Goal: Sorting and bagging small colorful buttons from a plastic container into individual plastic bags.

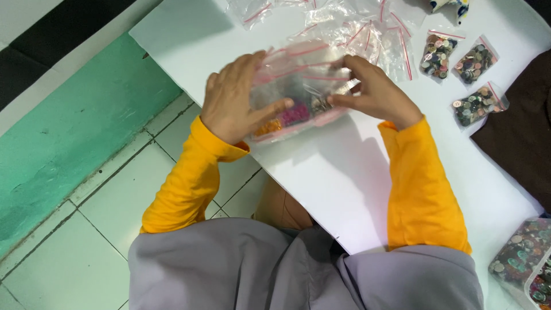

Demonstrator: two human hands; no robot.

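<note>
I am looking down at my two hands, both in yellow sleeves, working over a white table (344,172). My left hand (232,100) and my right hand (376,92) are together gripping a small clear plastic zip bag with a red seal strip (301,86), lifted just above the table. My left thumb is pressing on the bag's lower edge and my right fingers are pinching its right side. Inside I am seeing what look like orange, pink and dark buttons, though motion blur is making this uncertain. Just behind lies a heap of empty clear zip bags (367,28). To the right, three small filled bags of mixed buttons (468,74) are lying on the table.
</note>
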